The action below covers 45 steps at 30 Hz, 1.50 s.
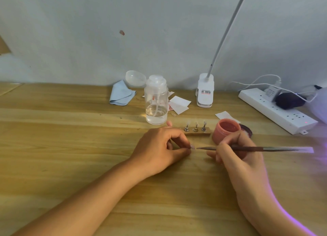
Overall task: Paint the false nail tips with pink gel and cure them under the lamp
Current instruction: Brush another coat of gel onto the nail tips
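Left hand [159, 147] pinches a nail tip [192, 146] between thumb and fingers; right hand [235, 152] grips the brush [256, 149], its point just beside the tip; the open pink gel jar [225, 132] stands behind

Clear pump bottle [156, 101] w/ liquid, blue cloth [121, 96], white pwr strip [281, 115]

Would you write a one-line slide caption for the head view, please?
Left hand pinches a nail tip while the right hand points a brush at it, beside an open pink gel jar.
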Each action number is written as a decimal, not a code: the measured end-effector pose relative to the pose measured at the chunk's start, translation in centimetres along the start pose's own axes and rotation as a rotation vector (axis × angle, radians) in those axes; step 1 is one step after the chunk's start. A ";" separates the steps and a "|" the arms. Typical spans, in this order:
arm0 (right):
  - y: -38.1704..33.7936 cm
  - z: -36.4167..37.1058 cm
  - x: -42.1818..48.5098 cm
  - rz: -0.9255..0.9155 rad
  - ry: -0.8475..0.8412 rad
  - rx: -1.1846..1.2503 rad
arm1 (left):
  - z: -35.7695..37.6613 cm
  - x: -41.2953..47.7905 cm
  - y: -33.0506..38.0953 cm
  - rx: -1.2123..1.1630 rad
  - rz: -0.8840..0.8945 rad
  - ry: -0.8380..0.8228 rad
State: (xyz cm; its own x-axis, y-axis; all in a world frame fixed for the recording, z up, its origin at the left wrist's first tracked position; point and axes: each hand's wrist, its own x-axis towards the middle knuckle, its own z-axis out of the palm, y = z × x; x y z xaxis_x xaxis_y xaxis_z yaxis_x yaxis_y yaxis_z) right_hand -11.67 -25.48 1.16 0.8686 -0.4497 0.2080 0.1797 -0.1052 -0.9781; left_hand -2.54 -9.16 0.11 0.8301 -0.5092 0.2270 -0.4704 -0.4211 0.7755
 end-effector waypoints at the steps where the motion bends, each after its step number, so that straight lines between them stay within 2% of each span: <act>1: 0.0 0.0 0.0 0.008 0.005 0.032 | 0.0 0.0 0.0 -0.005 0.003 -0.002; 6: -0.1 0.2 0.0 -0.014 -0.079 0.016 | -0.1 0.0 0.0 -0.010 0.026 -0.017; 10: 0.0 0.1 0.0 -0.009 -0.052 -0.044 | -0.1 0.0 0.0 -0.041 0.017 -0.030; 14: -0.1 -0.1 0.1 0.010 -0.008 0.100 | -0.1 0.0 -0.2 -0.055 0.022 -0.036; 17: -0.2 -0.1 0.0 -0.004 -0.034 0.139 | -0.1 0.2 -0.2 -0.061 0.013 -0.035; 25: -0.1 0.2 -0.1 -0.006 -0.127 0.020 | 0.0 0.2 -0.3 -0.065 0.013 -0.025; 30: -0.2 0.2 0.3 -0.009 -0.033 0.136 | 0.0 0.2 -0.4 -0.047 0.023 -0.016; 37: 0.0 0.3 0.2 -0.009 -0.085 0.051 | 0.0 0.2 -0.2 -0.026 0.025 -0.014; 42: -0.1 0.3 0.4 -0.013 -0.026 0.161 | -0.1 0.2 -0.1 -0.033 0.020 -0.010; 45: -0.1 0.5 0.3 -0.025 -0.075 0.104 | -0.1 0.1 0.0 -0.020 0.029 -0.005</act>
State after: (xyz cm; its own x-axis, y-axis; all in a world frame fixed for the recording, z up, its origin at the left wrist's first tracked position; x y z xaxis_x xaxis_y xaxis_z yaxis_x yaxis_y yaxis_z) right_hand -11.24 -25.19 1.30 0.8946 -0.3802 0.2350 0.2455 -0.0213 -0.9692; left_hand -2.44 -9.13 0.23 0.8144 -0.5252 0.2468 -0.4883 -0.3906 0.7803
